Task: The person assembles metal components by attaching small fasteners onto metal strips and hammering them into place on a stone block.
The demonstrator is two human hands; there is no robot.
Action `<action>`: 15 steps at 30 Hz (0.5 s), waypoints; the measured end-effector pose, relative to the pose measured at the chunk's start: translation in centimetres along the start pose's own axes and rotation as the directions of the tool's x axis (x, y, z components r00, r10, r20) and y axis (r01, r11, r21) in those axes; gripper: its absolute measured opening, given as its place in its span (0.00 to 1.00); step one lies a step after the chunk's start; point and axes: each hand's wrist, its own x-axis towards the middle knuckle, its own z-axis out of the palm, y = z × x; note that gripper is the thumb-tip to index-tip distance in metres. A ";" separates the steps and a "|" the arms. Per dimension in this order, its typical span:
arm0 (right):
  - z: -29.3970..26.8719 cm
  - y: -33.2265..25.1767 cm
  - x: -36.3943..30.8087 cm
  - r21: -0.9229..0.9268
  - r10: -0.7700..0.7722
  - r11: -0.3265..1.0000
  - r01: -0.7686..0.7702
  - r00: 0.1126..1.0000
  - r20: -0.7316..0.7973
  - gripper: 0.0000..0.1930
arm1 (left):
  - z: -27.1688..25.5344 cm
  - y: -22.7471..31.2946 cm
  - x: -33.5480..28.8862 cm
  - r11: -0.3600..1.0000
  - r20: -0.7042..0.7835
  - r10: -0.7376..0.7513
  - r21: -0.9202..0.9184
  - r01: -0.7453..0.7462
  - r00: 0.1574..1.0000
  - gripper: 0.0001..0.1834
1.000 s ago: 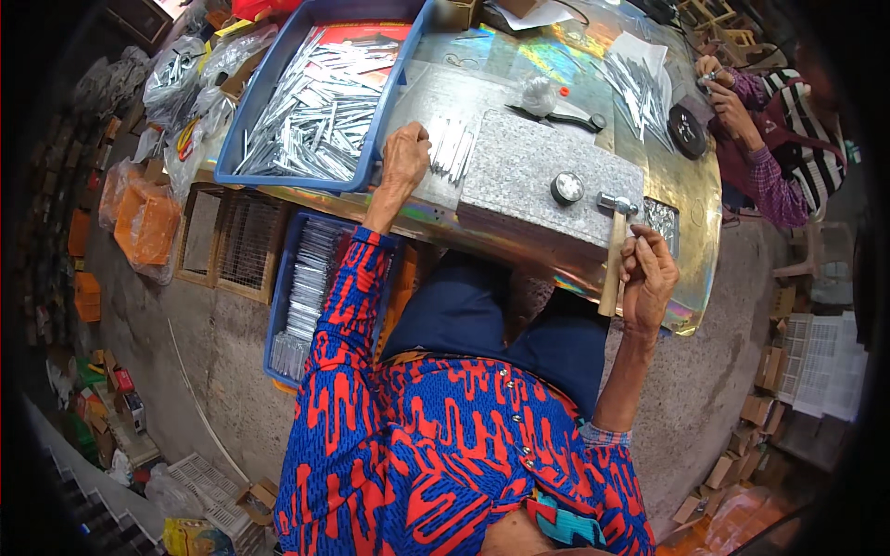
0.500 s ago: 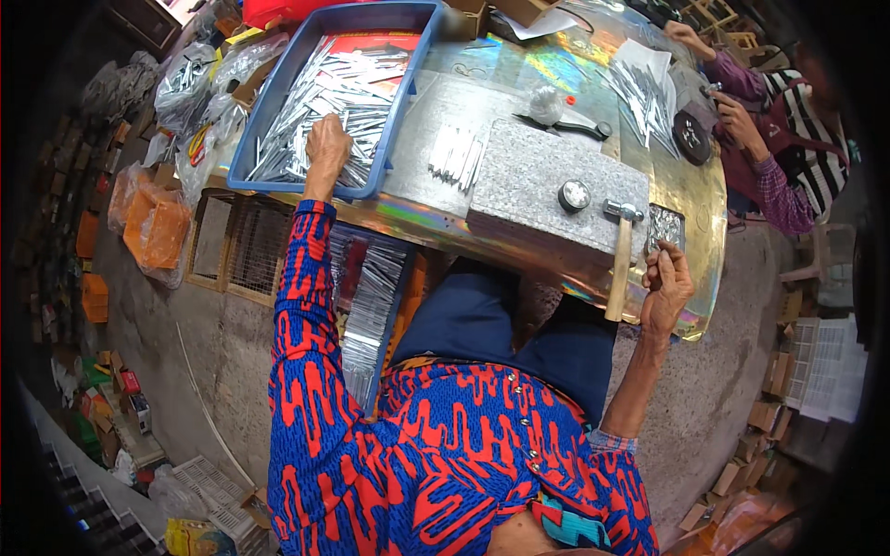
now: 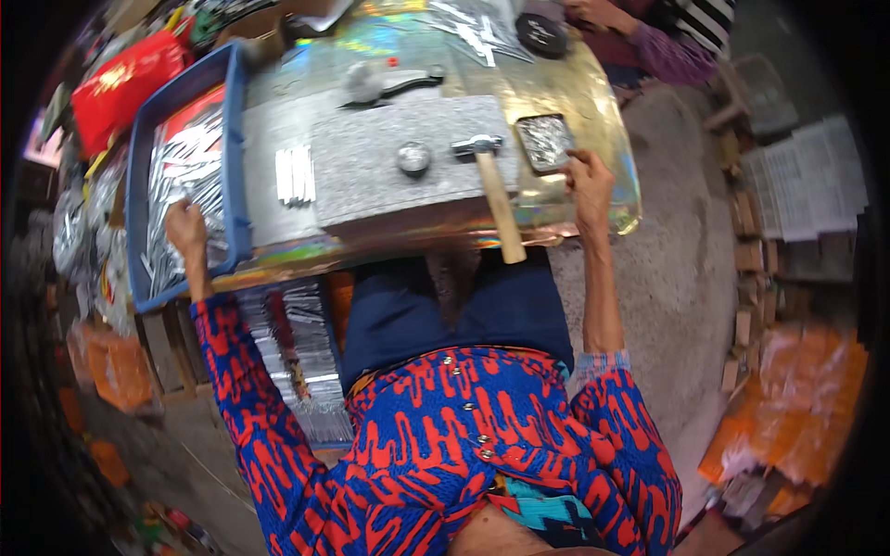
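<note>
My left hand (image 3: 185,225) is over the blue plastic tray (image 3: 237,148), its fingers curled down among many loose, narrow silvery metal strips (image 3: 190,157). Whatever those fingers grip is hidden. On the right, my right hand (image 3: 591,181) has thumb and fingers pressed together at the corner of a small dark tray (image 3: 532,159) of tiny shiny metal parts (image 3: 549,139); anything pinched is too small to make out. Between the hands lies a grey stone block (image 3: 362,185). It carries a hammer (image 3: 501,204), whose wooden handle overhangs the front, and a small round metal piece (image 3: 413,158).
A row of metal strips (image 3: 296,176) lies left of the block. Behind it are a dark-handled tool (image 3: 413,82) and a black round object (image 3: 541,35). A co-worker's purple sleeve (image 3: 672,51) shows at the far right. Below the table sits another strip-filled container (image 3: 311,361).
The view has swung to the right, so the table appears further left. My left hand stays in the blue tray, and my right hand stays by the small tray, now closer to its corner.
</note>
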 end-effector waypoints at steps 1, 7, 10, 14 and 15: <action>-0.4 0.4 0.7 -0.086 -0.024 0.996 0.021 0.999 -0.029 0.11 | 0.0 0.9 0.0 0.995 0.022 -0.030 -0.095 0.032 0.999 0.17; -1.6 3.4 4.8 -0.563 -0.317 0.777 0.282 0.948 0.036 0.10 | -1.8 4.6 -1.4 0.512 0.238 -0.243 -0.792 0.333 0.940 0.07; -0.6 3.0 5.5 -0.634 -0.378 0.679 0.372 0.916 0.133 0.09 | -4.3 6.6 -2.6 0.261 0.315 -0.184 -0.898 0.356 0.931 0.07; 0.1 3.6 6.5 -0.666 -0.414 0.599 0.444 0.884 0.217 0.07 | -7.3 12.1 -4.8 0.001 0.446 -0.072 -0.895 0.447 0.892 0.06; 0.2 4.0 6.8 -0.665 -0.415 0.600 0.445 0.883 0.218 0.07 | -7.8 12.8 -5.2 -0.031 0.465 -0.008 -0.885 0.464 0.885 0.07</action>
